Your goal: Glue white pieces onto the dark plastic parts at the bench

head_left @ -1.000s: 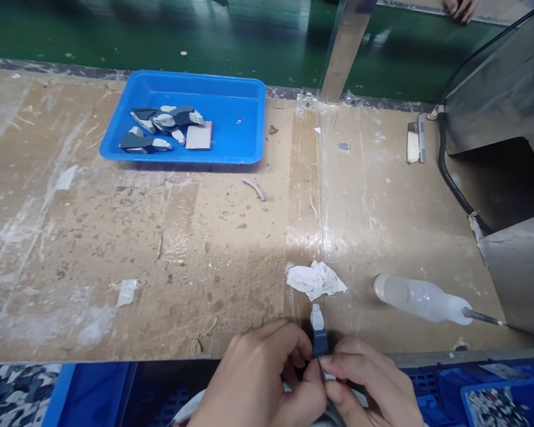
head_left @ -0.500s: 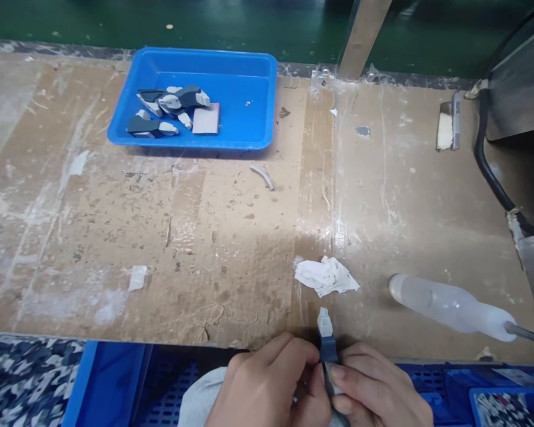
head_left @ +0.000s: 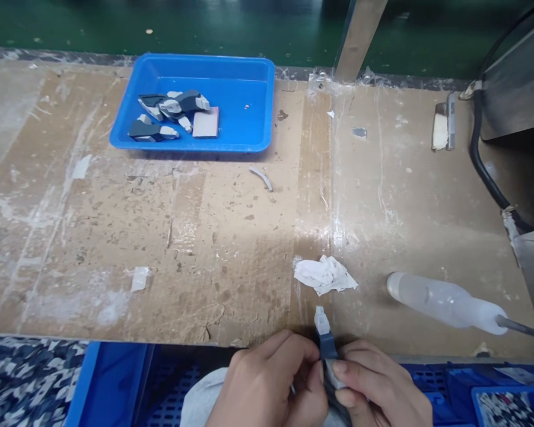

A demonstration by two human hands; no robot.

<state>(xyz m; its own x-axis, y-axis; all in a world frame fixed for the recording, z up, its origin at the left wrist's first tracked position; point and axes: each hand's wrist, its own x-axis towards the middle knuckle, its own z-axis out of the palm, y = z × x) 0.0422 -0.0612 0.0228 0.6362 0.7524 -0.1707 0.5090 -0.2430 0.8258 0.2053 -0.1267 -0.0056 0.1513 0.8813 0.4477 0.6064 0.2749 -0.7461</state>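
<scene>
Best done pinching the small grey-and-white plastic part (head_left: 324, 339) firmly at the near table edge (head_left: 115, 332), left hand (head_left: 267, 385) and right hand (head_left: 378, 388) both closed on it, white tip clear of the crumpled tissue (head_left: 324, 274).

Glossy plastic tray (head_left: 253, 127) on rough cardboard benchtop (head_left: 231, 237) (shiny tape strips).
</scene>
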